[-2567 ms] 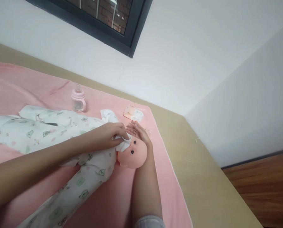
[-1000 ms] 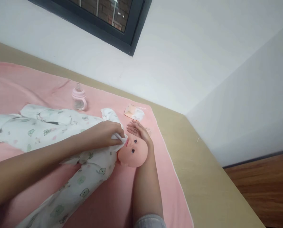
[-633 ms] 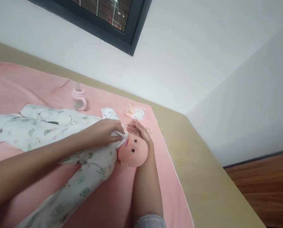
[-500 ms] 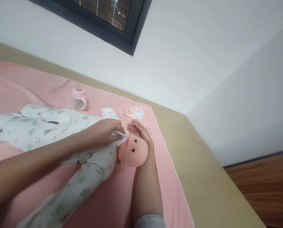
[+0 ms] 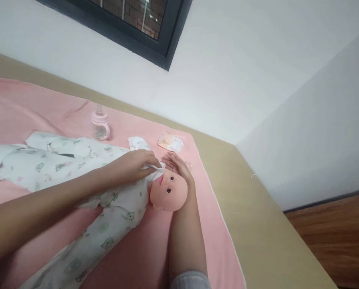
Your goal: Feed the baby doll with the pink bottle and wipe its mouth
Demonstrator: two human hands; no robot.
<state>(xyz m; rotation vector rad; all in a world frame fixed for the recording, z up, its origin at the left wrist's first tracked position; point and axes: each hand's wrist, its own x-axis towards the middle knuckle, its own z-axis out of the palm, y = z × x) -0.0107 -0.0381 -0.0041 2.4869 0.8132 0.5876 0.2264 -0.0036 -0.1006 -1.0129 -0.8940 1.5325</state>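
A baby doll (image 5: 172,196) in a white printed sleepsuit (image 5: 119,204) lies on its back on a pink blanket (image 5: 131,257), its head toward the right. My left hand (image 5: 135,164) reaches across the doll's chest, thumb and fingers pinched on a folded white cloth (image 5: 157,172). The cloth's edge is at the doll's mouth and chin. Around the top and far side of the doll's head curves my right hand (image 5: 179,166), fingers outstretched and holding nothing. Part of the cloth is hidden inside my left hand.
A pink baby bottle (image 5: 100,126) stands behind the doll. A small soft printed pack (image 5: 170,142) lies beyond my right fingers, and a small clear item (image 5: 189,165) is by my right hand. The wooden tabletop (image 5: 245,208) borders the blanket; a wall and window (image 5: 143,20) stand behind.
The white cloth in my left hand has shifted slightly and shows more over the doll's chin. My right hand and the doll's head have stayed in place.
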